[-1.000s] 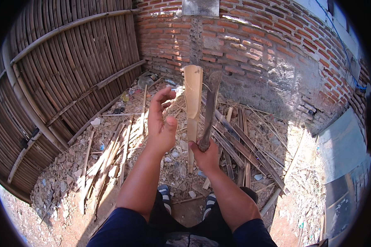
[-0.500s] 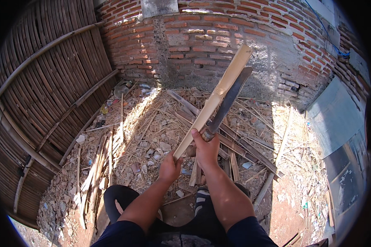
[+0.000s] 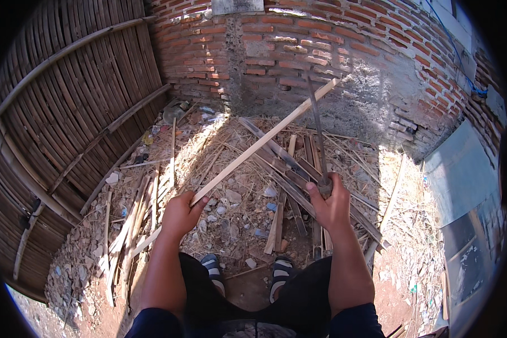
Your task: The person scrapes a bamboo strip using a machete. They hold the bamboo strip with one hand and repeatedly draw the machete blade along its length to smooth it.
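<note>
My left hand [image 3: 180, 217] is wrapped round the lower end of a long pale bamboo strip [image 3: 259, 144], which slants up and away to the right. In my right hand [image 3: 330, 204] is a machete [image 3: 318, 132], gripped by its handle. Its dark blade points up and away, seen nearly edge-on. Near the strip's far end, blade and strip cross in the picture; whether they touch I cannot tell. Below them, split bamboo pieces [image 3: 280, 164] lie crossed in a pile on the ground.
More bamboo strips [image 3: 130, 231] lie at the left on rubble and straw. A woven bamboo wall [image 3: 67, 107] stands left, a brick wall [image 3: 287, 50] ahead. Grey sheets [image 3: 462, 169] lean at the right. My sandalled feet [image 3: 280, 276] are apart below the hands.
My hands have moved apart, the left one leftward with the strip, the right one rightward with the machete. The strip has turned its narrow edge up and leans lower. The blade stands more upright.
</note>
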Action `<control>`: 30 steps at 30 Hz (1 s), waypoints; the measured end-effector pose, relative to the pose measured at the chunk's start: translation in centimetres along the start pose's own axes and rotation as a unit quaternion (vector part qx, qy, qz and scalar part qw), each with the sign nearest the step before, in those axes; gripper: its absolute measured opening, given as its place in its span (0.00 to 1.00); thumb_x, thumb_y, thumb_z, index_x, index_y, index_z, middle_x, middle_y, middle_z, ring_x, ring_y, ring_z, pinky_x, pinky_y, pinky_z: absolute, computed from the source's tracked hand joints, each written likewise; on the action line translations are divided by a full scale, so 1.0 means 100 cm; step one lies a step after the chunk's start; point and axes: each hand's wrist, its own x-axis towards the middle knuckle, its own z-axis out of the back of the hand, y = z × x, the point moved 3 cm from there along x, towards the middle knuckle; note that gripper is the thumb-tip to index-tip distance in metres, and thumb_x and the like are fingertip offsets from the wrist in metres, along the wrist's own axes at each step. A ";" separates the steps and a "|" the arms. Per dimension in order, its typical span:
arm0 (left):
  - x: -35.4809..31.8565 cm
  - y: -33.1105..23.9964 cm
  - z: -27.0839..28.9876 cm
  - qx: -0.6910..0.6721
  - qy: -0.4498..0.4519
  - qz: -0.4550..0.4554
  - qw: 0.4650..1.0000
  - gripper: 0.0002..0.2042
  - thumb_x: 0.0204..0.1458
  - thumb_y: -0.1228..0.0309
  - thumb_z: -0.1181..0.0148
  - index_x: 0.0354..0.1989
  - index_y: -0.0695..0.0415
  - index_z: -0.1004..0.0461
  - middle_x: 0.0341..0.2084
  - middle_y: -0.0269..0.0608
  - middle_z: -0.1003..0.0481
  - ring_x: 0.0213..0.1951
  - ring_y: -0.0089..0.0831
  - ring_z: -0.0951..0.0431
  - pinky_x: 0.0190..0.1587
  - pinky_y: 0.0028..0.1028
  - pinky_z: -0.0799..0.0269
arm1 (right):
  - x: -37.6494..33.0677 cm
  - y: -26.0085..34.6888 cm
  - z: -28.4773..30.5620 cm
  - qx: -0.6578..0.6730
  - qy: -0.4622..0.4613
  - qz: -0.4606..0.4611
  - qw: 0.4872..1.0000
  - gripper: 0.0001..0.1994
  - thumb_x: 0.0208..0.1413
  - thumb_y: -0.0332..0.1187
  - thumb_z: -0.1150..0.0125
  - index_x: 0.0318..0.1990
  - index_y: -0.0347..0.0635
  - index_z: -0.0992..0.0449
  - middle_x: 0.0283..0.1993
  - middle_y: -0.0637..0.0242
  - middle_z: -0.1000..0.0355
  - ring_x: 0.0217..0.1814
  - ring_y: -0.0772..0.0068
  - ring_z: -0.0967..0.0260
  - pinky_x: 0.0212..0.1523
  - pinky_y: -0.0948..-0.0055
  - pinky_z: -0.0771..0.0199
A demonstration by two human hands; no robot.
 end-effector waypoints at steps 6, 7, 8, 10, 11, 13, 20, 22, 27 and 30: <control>-0.010 0.050 -0.003 0.035 0.045 0.051 0.997 0.22 0.55 0.51 0.38 0.26 0.61 0.26 0.18 0.54 0.26 0.27 0.56 0.24 0.32 0.47 0.30 | -0.033 0.038 -0.095 -0.123 0.294 0.135 0.938 0.16 0.47 0.38 0.32 0.41 0.45 0.30 0.30 0.59 0.25 0.34 0.49 0.24 0.34 0.52 0.26; -0.012 0.053 0.001 0.033 0.050 0.045 0.997 0.21 0.55 0.52 0.38 0.26 0.61 0.26 0.18 0.54 0.26 0.27 0.56 0.24 0.33 0.47 0.30 | -0.036 0.035 -0.106 -0.150 0.316 0.135 0.927 0.16 0.46 0.38 0.32 0.40 0.45 0.30 0.31 0.59 0.25 0.34 0.49 0.24 0.35 0.52 0.26; -0.015 0.057 0.004 0.030 0.056 0.040 0.997 0.21 0.55 0.52 0.38 0.26 0.61 0.26 0.19 0.54 0.26 0.27 0.56 0.24 0.33 0.47 0.30 | -0.032 0.030 -0.110 -0.158 0.323 0.122 0.925 0.16 0.47 0.38 0.33 0.39 0.44 0.31 0.32 0.57 0.25 0.34 0.48 0.24 0.35 0.52 0.25; -0.022 0.075 0.012 0.057 0.053 0.040 0.996 0.20 0.54 0.53 0.37 0.27 0.60 0.25 0.20 0.54 0.25 0.27 0.55 0.24 0.33 0.46 0.30 | -0.015 0.007 -0.116 -0.164 0.255 0.118 0.946 0.15 0.48 0.38 0.34 0.40 0.42 0.29 0.31 0.55 0.24 0.35 0.46 0.24 0.36 0.51 0.26; -0.024 0.083 0.017 0.065 0.058 0.050 0.995 0.20 0.54 0.53 0.36 0.27 0.60 0.25 0.20 0.54 0.25 0.27 0.55 0.24 0.33 0.46 0.30 | -0.003 -0.003 -0.112 -0.148 0.225 0.045 0.962 0.15 0.49 0.39 0.34 0.40 0.41 0.28 0.31 0.53 0.24 0.35 0.45 0.24 0.37 0.51 0.26; -0.026 0.086 0.024 0.068 0.063 0.062 0.994 0.19 0.53 0.53 0.36 0.27 0.60 0.25 0.20 0.54 0.25 0.28 0.54 0.24 0.33 0.45 0.30 | 0.013 -0.024 -0.091 -0.127 0.146 -0.057 0.979 0.16 0.50 0.39 0.34 0.40 0.39 0.26 0.30 0.51 0.23 0.35 0.44 0.24 0.38 0.51 0.26; -0.033 0.054 0.039 0.088 0.052 0.063 0.993 0.18 0.52 0.55 0.35 0.27 0.60 0.26 0.22 0.55 0.24 0.29 0.54 0.23 0.32 0.45 0.29 | -0.018 0.002 -0.095 -0.106 0.183 0.038 0.977 0.15 0.49 0.38 0.31 0.39 0.40 0.25 0.26 0.54 0.26 0.31 0.44 0.27 0.32 0.54 0.30; -0.047 0.042 0.047 0.108 0.051 0.039 0.992 0.18 0.52 0.54 0.35 0.28 0.60 0.25 0.22 0.55 0.24 0.29 0.54 0.23 0.32 0.46 0.29 | -0.041 0.028 -0.103 -0.085 0.297 0.142 0.940 0.15 0.45 0.37 0.30 0.40 0.44 0.25 0.28 0.56 0.26 0.32 0.47 0.26 0.32 0.53 0.29; -0.132 0.047 0.078 0.116 0.126 0.038 0.984 0.23 0.54 0.51 0.38 0.28 0.63 0.26 0.18 0.53 0.26 0.25 0.51 0.23 0.28 0.41 0.32 | -0.051 0.022 -0.098 -0.040 0.344 0.186 0.920 0.16 0.43 0.37 0.29 0.40 0.46 0.25 0.27 0.57 0.26 0.31 0.51 0.26 0.30 0.55 0.29; -0.211 0.073 0.075 -0.041 0.126 0.133 0.982 0.25 0.61 0.50 0.47 0.27 0.63 0.28 0.16 0.53 0.28 0.23 0.48 0.24 0.27 0.39 0.34 | -0.029 -0.007 -0.086 -0.028 0.307 0.031 0.951 0.17 0.44 0.37 0.30 0.42 0.43 0.24 0.25 0.55 0.26 0.30 0.51 0.25 0.30 0.55 0.29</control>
